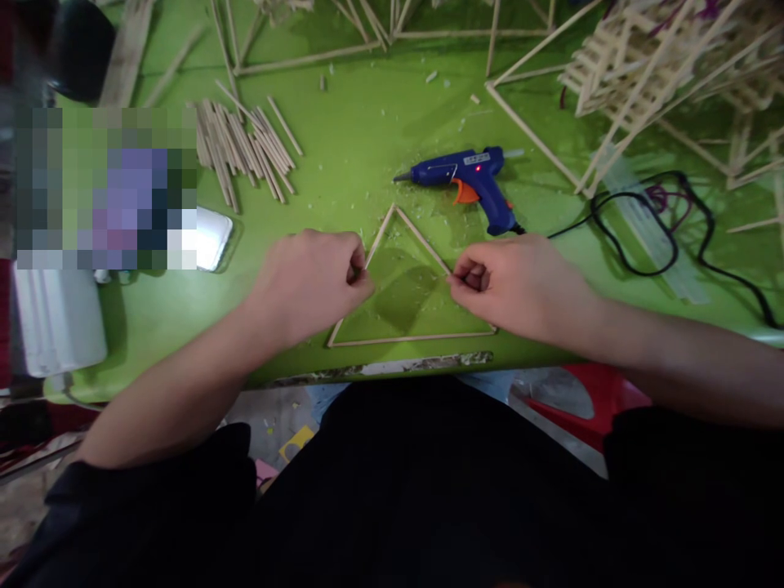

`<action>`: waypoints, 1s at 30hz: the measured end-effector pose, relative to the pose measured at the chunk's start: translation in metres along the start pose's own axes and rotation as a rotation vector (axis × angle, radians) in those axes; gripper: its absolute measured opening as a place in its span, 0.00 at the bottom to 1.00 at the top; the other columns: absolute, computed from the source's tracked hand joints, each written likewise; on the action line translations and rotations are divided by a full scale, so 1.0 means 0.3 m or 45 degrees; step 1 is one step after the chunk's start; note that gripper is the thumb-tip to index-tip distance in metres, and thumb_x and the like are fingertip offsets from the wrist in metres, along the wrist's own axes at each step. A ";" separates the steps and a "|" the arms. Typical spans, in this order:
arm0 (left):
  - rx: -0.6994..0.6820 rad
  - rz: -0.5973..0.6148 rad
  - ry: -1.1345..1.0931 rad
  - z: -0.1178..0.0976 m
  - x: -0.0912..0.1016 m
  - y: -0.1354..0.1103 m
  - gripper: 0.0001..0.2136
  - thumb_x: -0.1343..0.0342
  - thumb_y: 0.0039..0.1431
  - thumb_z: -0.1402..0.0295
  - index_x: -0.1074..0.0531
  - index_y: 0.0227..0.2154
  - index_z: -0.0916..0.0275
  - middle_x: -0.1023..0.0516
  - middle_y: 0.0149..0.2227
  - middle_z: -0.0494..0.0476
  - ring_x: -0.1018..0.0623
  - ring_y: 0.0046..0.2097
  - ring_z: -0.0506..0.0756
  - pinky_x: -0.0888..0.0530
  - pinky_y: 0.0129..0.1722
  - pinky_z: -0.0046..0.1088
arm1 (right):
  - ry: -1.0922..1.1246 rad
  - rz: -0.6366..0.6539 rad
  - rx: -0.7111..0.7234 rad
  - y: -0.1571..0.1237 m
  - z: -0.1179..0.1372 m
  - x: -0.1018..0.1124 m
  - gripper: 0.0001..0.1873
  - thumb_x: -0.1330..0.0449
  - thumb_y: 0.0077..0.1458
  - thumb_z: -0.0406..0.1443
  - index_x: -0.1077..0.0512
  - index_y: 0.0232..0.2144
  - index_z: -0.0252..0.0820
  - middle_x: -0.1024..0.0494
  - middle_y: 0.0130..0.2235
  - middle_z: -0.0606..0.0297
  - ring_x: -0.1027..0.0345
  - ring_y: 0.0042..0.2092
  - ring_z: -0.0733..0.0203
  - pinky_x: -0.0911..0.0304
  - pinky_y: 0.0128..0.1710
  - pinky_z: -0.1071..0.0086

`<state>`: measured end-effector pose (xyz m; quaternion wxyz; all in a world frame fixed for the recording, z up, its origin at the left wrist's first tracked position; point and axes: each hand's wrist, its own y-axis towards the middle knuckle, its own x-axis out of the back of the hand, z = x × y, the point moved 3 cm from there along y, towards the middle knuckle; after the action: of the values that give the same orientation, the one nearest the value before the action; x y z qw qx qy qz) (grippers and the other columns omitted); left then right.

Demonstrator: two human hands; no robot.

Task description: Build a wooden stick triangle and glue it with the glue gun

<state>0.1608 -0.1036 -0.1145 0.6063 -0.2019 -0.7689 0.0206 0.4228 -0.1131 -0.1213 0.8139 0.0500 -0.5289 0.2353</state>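
Observation:
A triangle of thin wooden sticks (412,337) lies near the front edge of the green table, its tip pointing away from me. My left hand (315,278) pinches the triangle's left side, and its fingertips are closed around the stick. On the opposite side, my right hand (514,282) grips the right stick between thumb and fingers. Parts of both side sticks are hidden behind my hands. Just beyond the tip lies a blue glue gun (471,175) with an orange trigger and a lit red light, its nozzle facing left.
Loose wooden sticks (245,151) are heaped at the back left. A white phone-like object (211,237) and a white box (60,318) sit left. Stick frames (532,135) stand at the back and right. A black cord (630,261) loops beside clear glue sticks (658,237).

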 end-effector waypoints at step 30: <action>-1.059 -0.245 0.151 -0.181 -0.051 -0.165 0.09 0.42 0.77 0.68 0.20 0.38 0.61 0.17 0.35 0.54 0.20 0.35 0.56 0.26 0.35 0.36 | 0.200 0.041 0.196 -0.020 -0.042 0.060 0.04 0.31 0.66 0.35 0.16 0.43 0.46 0.14 0.34 0.62 0.20 0.34 0.51 0.32 0.38 0.58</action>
<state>0.2006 -0.1658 -0.1005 0.5156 -0.3573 -0.6909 -0.3593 0.4418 -0.1084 -0.1099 0.8428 0.0853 -0.4444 0.2915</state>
